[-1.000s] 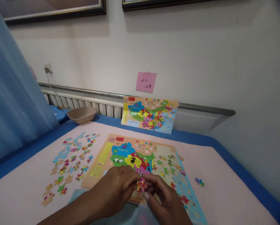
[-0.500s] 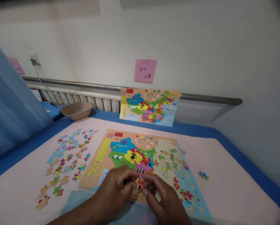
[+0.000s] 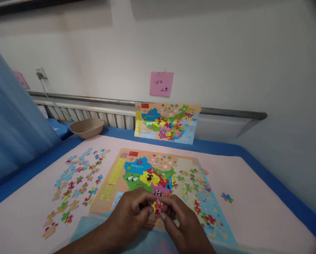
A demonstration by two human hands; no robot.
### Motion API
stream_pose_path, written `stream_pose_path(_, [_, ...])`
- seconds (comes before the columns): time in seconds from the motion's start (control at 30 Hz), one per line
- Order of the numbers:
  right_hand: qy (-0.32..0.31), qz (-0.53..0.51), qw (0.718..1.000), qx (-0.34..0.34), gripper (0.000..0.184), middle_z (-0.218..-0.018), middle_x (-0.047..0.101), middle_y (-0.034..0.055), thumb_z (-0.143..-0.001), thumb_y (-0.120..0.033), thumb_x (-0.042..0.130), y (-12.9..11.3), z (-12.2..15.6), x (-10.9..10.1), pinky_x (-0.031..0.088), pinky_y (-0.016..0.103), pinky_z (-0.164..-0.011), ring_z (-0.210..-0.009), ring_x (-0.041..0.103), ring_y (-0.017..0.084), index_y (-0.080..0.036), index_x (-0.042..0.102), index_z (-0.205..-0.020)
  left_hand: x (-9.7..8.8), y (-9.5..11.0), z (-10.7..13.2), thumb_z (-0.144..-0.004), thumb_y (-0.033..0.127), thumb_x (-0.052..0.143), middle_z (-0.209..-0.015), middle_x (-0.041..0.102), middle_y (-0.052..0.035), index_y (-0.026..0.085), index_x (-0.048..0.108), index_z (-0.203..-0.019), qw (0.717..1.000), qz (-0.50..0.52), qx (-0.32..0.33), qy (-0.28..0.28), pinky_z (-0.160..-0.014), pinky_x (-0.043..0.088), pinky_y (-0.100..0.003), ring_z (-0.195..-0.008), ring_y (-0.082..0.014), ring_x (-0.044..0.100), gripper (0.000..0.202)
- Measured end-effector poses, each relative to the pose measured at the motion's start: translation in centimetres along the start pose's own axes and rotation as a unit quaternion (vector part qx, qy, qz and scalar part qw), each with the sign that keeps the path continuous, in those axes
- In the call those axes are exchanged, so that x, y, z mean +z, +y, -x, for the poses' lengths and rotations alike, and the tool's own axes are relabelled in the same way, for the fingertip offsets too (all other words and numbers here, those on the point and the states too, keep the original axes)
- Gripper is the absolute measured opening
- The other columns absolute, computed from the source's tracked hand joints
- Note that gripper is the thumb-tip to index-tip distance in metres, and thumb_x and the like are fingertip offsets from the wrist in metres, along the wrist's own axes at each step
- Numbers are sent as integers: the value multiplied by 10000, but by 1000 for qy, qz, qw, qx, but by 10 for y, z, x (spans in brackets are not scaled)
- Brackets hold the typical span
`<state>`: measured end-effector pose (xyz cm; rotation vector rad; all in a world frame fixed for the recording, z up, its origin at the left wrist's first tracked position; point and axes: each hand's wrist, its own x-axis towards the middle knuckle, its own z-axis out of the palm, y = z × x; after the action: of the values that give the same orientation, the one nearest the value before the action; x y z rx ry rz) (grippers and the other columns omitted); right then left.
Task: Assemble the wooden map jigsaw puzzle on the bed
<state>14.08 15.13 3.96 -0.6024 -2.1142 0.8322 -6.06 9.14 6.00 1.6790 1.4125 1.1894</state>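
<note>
Between my two hands is a small red, yellow and pink jigsaw piece (image 3: 157, 207), held just above the lower edge of the puzzle board (image 3: 106, 176). My left hand (image 3: 130, 213) pinches its left side with thumb and forefinger. On the other side, the fingers of my right hand (image 3: 180, 218) close on the same piece. The board's left and middle parts show a joined map picture with animals. Loose pieces (image 3: 188, 185) lie on the bare right part of the board. My hands cover part of its lower middle.
Many loose jigsaw pieces (image 3: 80, 180) spread over the pink tabletop at the left. One blue and green piece (image 3: 227, 198) lies at the right. A printed map sheet (image 3: 168, 123) leans against the wall rail. A beige bowl (image 3: 87, 128) stands at the back left, near a blue curtain (image 3: 15, 116).
The view has shifted slightly. Both hands keep their grip on the jigsaw piece, which seems turned a little. On the table nothing else has visibly moved.
</note>
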Motion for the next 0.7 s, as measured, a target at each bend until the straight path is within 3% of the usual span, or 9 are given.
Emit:
stream_pose_path(0.47, [-13,-9,1000,11,321,-998,653,-9,-981,-157,533,1,1,1,493,264,-746,-846,643,172,-281,632,-1260,0,0,0,-825,172,540,-877,734,4,269,802,-1026,1000,4,-11,6,-742,449,-269,-800,-146,637,345])
stream_pose_path(0.7, [-16,-6,1000,17,312,-1036,657,3,-981,-146,549,-1,2,0,498,257,-759,-867,641,169,-265,621,-1261,0,0,-1,-819,216,543,-872,718,-16,216,779,-1019,999,16,-26,-8,-741,450,-276,-793,-155,617,309])
